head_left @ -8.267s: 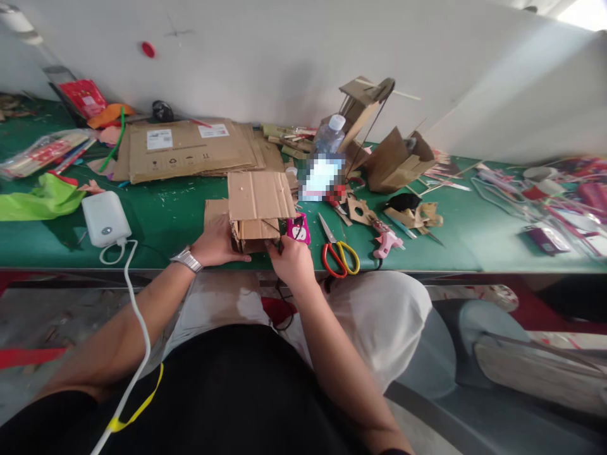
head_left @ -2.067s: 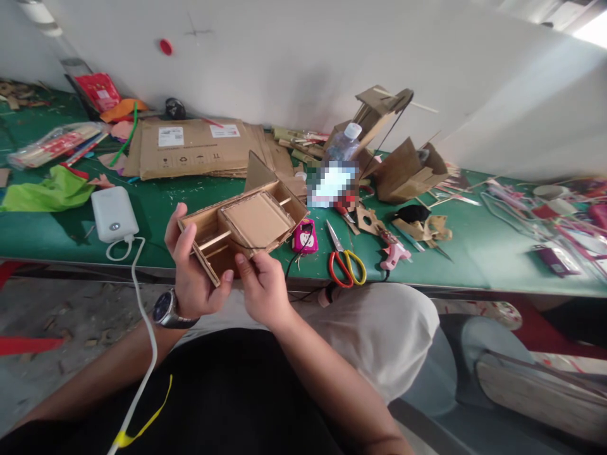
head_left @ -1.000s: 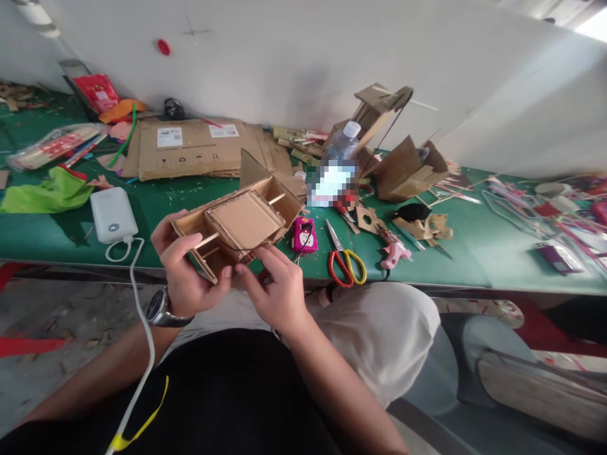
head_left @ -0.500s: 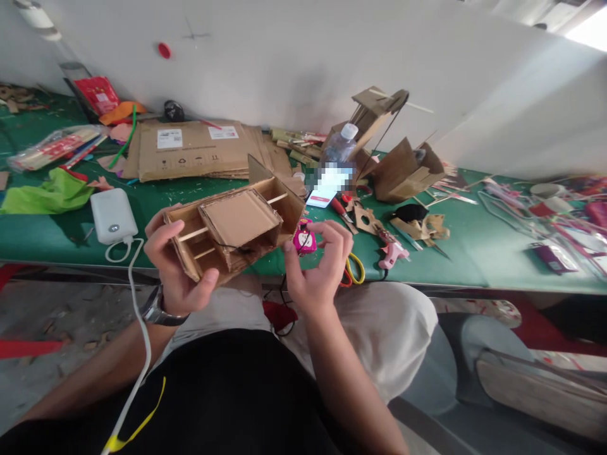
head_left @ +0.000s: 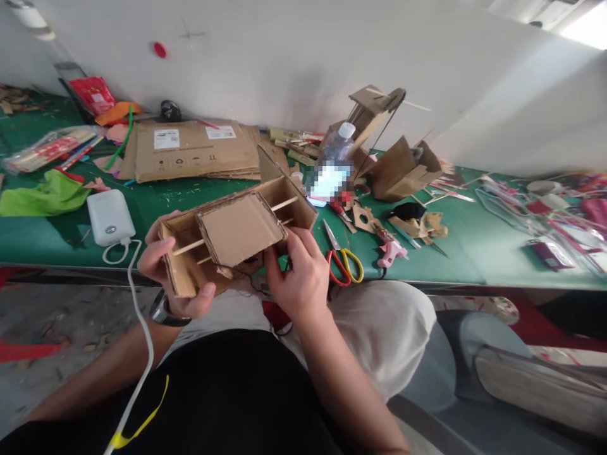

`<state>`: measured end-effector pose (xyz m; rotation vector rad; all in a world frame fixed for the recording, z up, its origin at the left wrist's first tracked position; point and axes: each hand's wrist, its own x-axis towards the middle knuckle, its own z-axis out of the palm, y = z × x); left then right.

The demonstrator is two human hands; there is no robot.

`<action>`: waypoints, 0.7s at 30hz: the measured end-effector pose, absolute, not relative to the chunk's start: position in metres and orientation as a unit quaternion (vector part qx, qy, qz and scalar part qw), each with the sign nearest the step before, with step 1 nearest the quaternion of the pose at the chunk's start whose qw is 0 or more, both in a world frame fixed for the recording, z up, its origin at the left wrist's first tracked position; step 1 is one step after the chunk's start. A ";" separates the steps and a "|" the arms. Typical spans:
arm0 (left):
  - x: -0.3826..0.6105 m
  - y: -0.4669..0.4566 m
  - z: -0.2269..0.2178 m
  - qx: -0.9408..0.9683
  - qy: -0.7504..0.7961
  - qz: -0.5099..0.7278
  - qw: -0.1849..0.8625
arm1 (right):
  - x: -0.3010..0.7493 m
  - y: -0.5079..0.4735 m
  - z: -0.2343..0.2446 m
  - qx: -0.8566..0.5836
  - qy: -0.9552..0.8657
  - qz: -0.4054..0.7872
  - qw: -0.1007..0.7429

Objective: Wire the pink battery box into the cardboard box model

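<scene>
I hold an open cardboard frame (head_left: 237, 230) with thin wooden sticks across it and a smaller cardboard box set inside. It hangs above my lap, in front of the green table's edge. My left hand (head_left: 168, 278) grips its left end, fingers wrapped round the wall. My right hand (head_left: 298, 272) is curled against its right underside, thumb on the inner box's corner. A thin black wire hangs below the frame between my hands.
On the green table (head_left: 455, 253) lie red-and-yellow scissors (head_left: 344, 262), a pink glue gun (head_left: 389, 251), a white power bank (head_left: 108, 217) with a cable, flat cardboard sheets (head_left: 190, 148), a water bottle (head_left: 336, 146) and cardboard scraps (head_left: 398, 167).
The frame came off the table into my hands and turned open side up. In the last half second my right hand left the pink object and returned to the frame's right side.
</scene>
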<state>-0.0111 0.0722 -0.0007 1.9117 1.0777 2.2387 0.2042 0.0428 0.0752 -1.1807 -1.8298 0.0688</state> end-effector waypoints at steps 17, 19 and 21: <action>0.004 0.057 0.017 0.656 0.335 0.674 -0.054 | 0.214 0.063 0.059 -0.503 -0.626 -0.082 0.591; 0.005 0.055 0.016 0.661 0.327 0.675 -0.041 | 0.217 0.068 0.056 -0.492 -0.658 0.004 0.571; 0.005 0.051 0.013 0.673 0.340 0.657 -0.010 | 0.218 0.071 0.052 -0.483 -0.671 0.095 0.554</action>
